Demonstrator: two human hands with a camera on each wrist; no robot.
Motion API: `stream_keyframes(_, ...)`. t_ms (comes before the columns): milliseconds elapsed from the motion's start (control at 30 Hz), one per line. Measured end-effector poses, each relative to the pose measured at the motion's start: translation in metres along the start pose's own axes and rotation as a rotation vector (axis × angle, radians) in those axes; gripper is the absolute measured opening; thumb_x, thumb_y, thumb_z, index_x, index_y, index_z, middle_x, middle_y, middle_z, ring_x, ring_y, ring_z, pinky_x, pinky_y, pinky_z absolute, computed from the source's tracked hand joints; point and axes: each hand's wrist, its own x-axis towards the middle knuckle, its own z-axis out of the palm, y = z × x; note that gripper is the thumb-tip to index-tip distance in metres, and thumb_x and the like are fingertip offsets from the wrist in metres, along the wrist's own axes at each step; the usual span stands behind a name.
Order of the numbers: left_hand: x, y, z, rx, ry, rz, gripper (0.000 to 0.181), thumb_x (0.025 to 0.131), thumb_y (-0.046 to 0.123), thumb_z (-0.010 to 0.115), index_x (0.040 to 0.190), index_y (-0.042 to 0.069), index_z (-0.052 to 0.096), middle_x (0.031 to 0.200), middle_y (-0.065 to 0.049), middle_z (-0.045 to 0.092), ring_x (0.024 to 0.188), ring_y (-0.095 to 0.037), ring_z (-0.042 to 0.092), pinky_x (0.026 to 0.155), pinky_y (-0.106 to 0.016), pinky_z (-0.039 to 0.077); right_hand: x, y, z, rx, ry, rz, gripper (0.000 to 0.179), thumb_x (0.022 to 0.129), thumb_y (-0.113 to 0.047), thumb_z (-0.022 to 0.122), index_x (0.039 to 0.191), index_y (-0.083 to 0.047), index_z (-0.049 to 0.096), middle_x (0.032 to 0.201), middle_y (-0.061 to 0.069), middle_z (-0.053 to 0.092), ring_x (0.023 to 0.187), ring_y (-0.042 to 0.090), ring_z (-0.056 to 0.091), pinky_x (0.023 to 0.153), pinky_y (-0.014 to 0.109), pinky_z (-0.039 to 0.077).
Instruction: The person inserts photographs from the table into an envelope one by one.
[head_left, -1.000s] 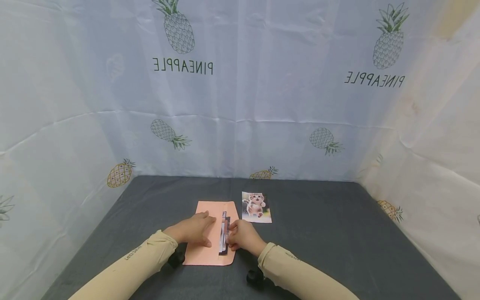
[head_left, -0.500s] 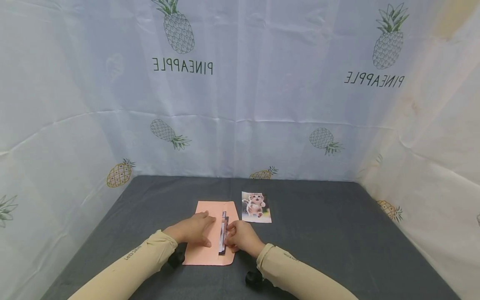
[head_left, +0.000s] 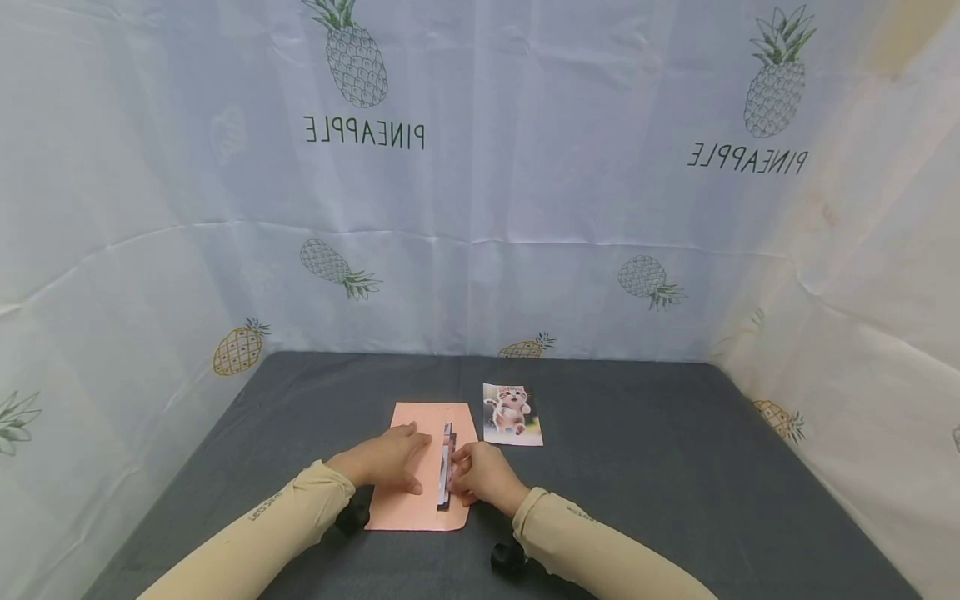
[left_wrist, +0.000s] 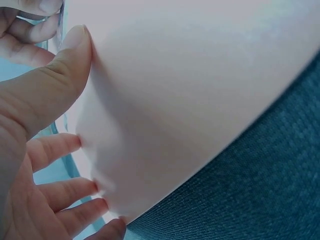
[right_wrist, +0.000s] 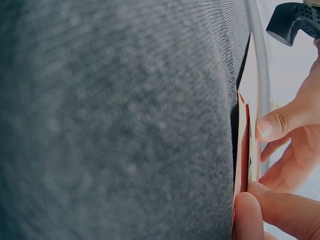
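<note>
A peach envelope lies on the dark cloth, its flap side to the right. A few photos stick out of its opening as a narrow strip. My left hand rests on the envelope with fingers spread; in the left wrist view the fingertips press its pale surface. At the opening, my right hand pinches the protruding edge of the photos between thumb and fingers. The right wrist view shows that thumb at the envelope's edge; the photos are mostly hidden there.
A kitten photo lies face up just beyond the envelope's right side. Dark grey cloth covers the table. White pineapple-print curtains enclose the back and both sides.
My right hand has shifted slightly left, and the photos stick out of the envelope a little less. The left hand, envelope and kitten photo have stayed put.
</note>
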Motion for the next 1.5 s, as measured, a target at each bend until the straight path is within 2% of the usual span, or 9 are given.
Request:
stream_keyframes(433,-0.001,0.001,0.000,0.002,0.006,0.002,0.078,0.073,0.035,0.084,0.137,0.003,0.051,0.148,-0.025,0.039,0.140,-0.037,0.035,0.111,-0.050,0.034,0.004,0.003,0.001,-0.024,0.010,0.030,0.034,0.074,0.007,0.078,0.103,0.001,0.060,0.066,0.004,0.063,0.051,0.013,0.062,0.048,0.026,0.054)
stream_keyframes(833,-0.001,0.000,-0.001,-0.004,0.003,-0.002,0.078,0.074,0.034,0.083,0.138,0.003,0.050,0.149,-0.025,0.038,0.140,-0.037,0.035,0.111,-0.050,0.034,0.002,0.000,0.000,-0.014,-0.005,0.020,0.035,0.074,0.008,0.077,0.104,0.003,0.059,0.066,0.006,0.063,0.051,0.013,0.061,0.049,0.026,0.054)
stream_keyframes(1067,-0.004,0.001,-0.001,-0.016,-0.003,-0.012,0.079,0.074,0.034,0.083,0.138,0.003,0.050,0.150,-0.025,0.037,0.141,-0.037,0.034,0.112,-0.051,0.033,0.004,0.000,0.000,-0.014,-0.012,0.041,0.037,0.075,0.007,0.077,0.107,0.002,0.058,0.066,0.004,0.064,0.051,0.012,0.061,0.049,0.024,0.054)
stream_keyframes(1233,-0.005,0.001,-0.001,-0.019,-0.006,-0.010,0.079,0.075,0.035,0.082,0.140,0.004,0.049,0.151,-0.025,0.035,0.141,-0.037,0.033,0.112,-0.050,0.033,0.004,0.005,-0.002,0.022,-0.019,0.029,0.039,0.075,0.006,0.077,0.109,0.003,0.058,0.067,0.005,0.064,0.053,0.012,0.061,0.050,0.026,0.055)
stream_keyframes(1333,-0.005,0.001,-0.001,-0.018,-0.006,-0.009,0.079,0.075,0.036,0.081,0.140,0.005,0.049,0.151,-0.024,0.035,0.141,-0.037,0.033,0.112,-0.050,0.033,0.002,0.008,-0.004,0.059,-0.023,-0.006,0.039,0.075,0.007,0.076,0.110,0.005,0.058,0.068,0.006,0.065,0.053,0.013,0.063,0.051,0.028,0.056)
stream_keyframes(1500,-0.004,-0.001,0.001,-0.016,-0.005,-0.018,0.079,0.075,0.038,0.081,0.140,0.006,0.049,0.151,-0.023,0.035,0.141,-0.037,0.033,0.111,-0.051,0.033,-0.002,0.010,-0.014,0.139,-0.040,-0.034,0.040,0.079,0.008,0.071,0.116,0.009,0.057,0.075,0.009,0.066,0.059,0.016,0.066,0.055,0.033,0.058)
